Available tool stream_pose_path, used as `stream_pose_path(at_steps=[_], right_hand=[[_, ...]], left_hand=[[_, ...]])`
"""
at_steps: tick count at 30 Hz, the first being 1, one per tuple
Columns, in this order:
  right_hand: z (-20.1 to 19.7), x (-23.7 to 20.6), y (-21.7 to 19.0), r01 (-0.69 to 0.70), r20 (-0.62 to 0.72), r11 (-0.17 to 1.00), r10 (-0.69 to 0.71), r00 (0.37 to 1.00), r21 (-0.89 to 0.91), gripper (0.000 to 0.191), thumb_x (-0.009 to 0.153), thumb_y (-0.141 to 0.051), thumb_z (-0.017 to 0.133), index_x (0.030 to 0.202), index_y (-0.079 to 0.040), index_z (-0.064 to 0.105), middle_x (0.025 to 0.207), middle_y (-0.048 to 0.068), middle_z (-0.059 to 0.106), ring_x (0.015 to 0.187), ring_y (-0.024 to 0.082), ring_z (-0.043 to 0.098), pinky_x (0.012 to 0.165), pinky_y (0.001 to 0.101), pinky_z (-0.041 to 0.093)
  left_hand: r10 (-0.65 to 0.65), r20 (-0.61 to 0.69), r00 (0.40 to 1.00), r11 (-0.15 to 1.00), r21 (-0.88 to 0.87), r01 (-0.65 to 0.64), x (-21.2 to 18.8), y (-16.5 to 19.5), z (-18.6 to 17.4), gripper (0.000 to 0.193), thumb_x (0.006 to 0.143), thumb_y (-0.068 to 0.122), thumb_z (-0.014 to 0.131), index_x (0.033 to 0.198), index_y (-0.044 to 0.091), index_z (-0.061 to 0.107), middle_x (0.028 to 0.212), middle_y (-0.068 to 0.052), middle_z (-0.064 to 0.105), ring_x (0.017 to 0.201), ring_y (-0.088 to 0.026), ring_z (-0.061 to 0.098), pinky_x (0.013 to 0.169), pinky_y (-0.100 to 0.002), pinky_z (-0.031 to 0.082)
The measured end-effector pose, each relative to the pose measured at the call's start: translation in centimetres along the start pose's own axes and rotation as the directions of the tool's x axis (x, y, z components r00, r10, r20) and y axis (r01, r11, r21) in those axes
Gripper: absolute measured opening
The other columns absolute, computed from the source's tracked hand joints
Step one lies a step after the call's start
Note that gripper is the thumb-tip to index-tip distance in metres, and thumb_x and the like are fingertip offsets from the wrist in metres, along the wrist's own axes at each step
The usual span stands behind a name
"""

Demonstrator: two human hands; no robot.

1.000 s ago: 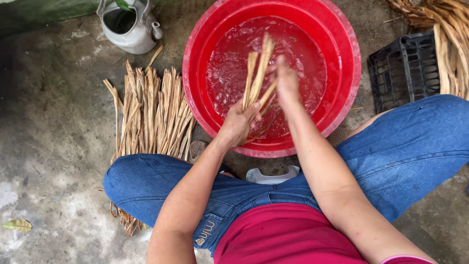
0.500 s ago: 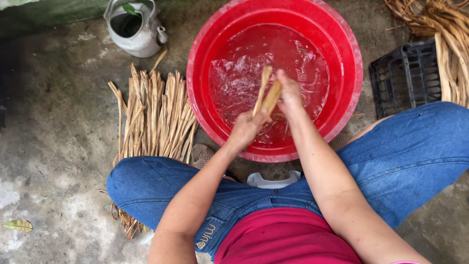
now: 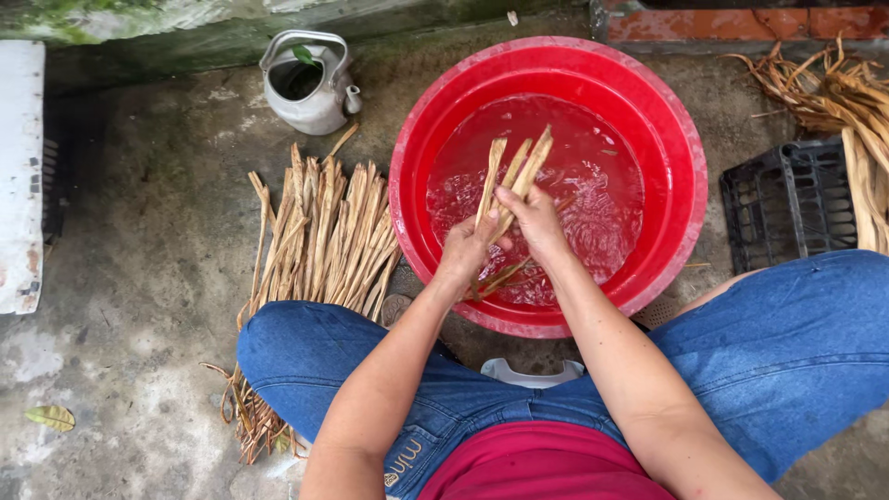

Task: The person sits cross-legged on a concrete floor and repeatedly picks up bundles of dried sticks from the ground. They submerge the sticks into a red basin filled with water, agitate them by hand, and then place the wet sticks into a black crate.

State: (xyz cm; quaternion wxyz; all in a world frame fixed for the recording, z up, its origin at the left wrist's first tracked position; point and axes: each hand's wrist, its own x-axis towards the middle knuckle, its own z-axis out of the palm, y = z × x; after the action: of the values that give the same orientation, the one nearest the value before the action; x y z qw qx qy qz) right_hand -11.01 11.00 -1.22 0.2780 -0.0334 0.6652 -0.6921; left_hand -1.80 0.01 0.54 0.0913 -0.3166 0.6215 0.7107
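Over a red basin (image 3: 681,139) of water, with a large pile of dried stalks (image 3: 319,241) laid out on the concrete floor (image 3: 120,278) alongside, both hands, left (image 3: 468,248) and right (image 3: 535,220), close together around a small bundle of wet stalks (image 3: 514,171), apparently mid-wash

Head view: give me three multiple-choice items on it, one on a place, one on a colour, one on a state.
1. Where does the metal kettle stand?
A. On the ground, up and left of the basin
B. In the basin
C. On the crate

2. What colour is the basin?
A. Blue
B. Red
C. Green

3. What do the left hand and right hand hold?
A. Nothing
B. The kettle
C. Tan strips above the water

Key: 1 A, it sits on concrete beyond the pile of strips; 2 B, its rim is red; 3 C, both hands grip the bundle.
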Motion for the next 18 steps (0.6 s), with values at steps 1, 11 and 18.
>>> stream_pose_path(at_steps=[1, 11, 18], right_hand=[[-0.1, 0.1, 0.3, -0.047, -0.038, 0.999, 0.046, 0.998, -0.014, 0.021, 0.101, -0.028, 0.063, 0.098, -0.007, 0.066, 0.080, 0.006, 0.066, 0.063, 0.015, 0.056, 0.057, 0.0294, 0.047], [-10.0, 3.5, 2.5, 0.021, -0.515, 0.891, 0.244, 0.822, 0.454, 0.032, 0.106, -0.036, 0.054, 0.089, -0.012, 0.064, 0.071, -0.005, 0.056, 0.052, 0.005, 0.044, 0.046, 0.0234, 0.039], [-2.8, 0.9, 0.0, -0.097, -0.056, 0.995, 0.096, 0.994, -0.010, 0.022, 0.098, -0.029, 0.060, 0.100, -0.010, 0.070, 0.063, -0.003, 0.056, 0.043, 0.005, 0.040, 0.033, 0.0176, 0.030]], left_hand=[[0.079, -0.012, 0.997, 0.997, -0.007, -0.079, -0.2, 0.0, 0.2, 0.030, 0.106, 0.034, 0.058, 0.107, 0.010, 0.076, 0.069, -0.003, 0.071, 0.054, -0.005, 0.048, 0.053, -0.021, 0.039], [0.099, 0.031, 0.995, 0.976, 0.194, -0.103, -2.7, -0.3, 1.4, 0.022, 0.100, 0.022, 0.061, 0.115, 0.013, 0.074, 0.062, 0.000, 0.063, 0.048, -0.006, 0.047, 0.044, -0.026, 0.039], [0.225, -0.077, 0.971, 0.974, 0.049, -0.221, -0.6, 1.6, -1.1, 0.025, 0.101, 0.023, 0.060, 0.120, 0.015, 0.073, 0.063, 0.002, 0.061, 0.052, -0.004, 0.047, 0.048, -0.024, 0.036]])
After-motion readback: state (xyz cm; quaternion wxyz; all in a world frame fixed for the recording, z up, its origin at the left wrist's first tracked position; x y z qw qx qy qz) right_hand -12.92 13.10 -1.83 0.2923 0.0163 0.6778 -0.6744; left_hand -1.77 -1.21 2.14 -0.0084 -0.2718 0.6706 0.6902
